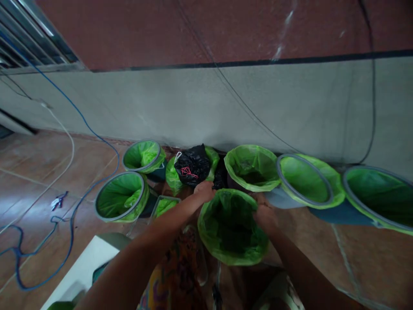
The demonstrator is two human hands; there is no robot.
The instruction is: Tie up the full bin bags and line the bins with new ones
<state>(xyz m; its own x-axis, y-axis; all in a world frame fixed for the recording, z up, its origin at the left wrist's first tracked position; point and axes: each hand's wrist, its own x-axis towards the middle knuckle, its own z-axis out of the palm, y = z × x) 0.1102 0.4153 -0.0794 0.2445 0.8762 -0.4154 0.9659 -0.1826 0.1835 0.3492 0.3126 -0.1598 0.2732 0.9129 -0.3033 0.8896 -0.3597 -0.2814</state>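
Observation:
A bin with a translucent green bin liner (pixel 232 256) stands in front of me, the liner folded out over its rim. My left hand (pixel 205 191) is closed on the liner at the upper left of the rim. On the opposite side, my right hand (pixel 265 215) grips the liner's edge, its fingertips partly hidden. The inside of this bin looks dark. Just beyond my left hand lies a black plastic bag (pixel 195 163) with pink-red string on top, resting against green plastic.
Another green-lined bin (pixel 253 185) stands behind, by the wall. To the right are two bins with grey rings (pixel 331 196) (pixel 345 181). More lined bins (pixel 97 206) (pixel 124 165) and a small rectangular bin (pixel 151 215) stand left. Blue cable (pixel 72 224) and keys (pixel 59 201) lie on the tiles.

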